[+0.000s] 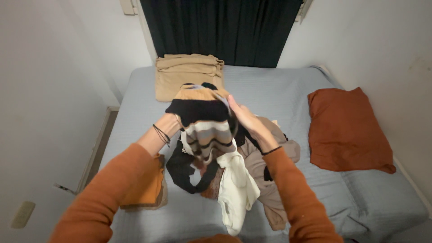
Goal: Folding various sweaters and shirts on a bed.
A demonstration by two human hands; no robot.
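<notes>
**Both hands lifting a striped garment above a clothes pile on a bed**

At the centre of the frame you hold a striped knit garment [204,123], banded in black, tan, grey and cream, raised above the bed [270,85]. Your left hand [173,122] is mostly hidden behind the fabric at its left edge; its fingers cannot be seen, though the cloth hangs from it, and thin dark bands circle that wrist. Your right hand [245,118] grips the garment's right edge, fingers clenched on the cloth. Both forearms wear rust-orange sleeves.

Directly below the garment lies a loose pile of clothes [252,180]: a cream piece in front, a taupe piece to its right, dark items to its left. An orange folded item [144,189] sits at lower left, partly under your left sleeve. A folded tan stack [189,74] rests at upper centre, against the dark curtain [220,29]. A rust-coloured pillow [346,128] lies at the right, well apart from the pile.
</notes>
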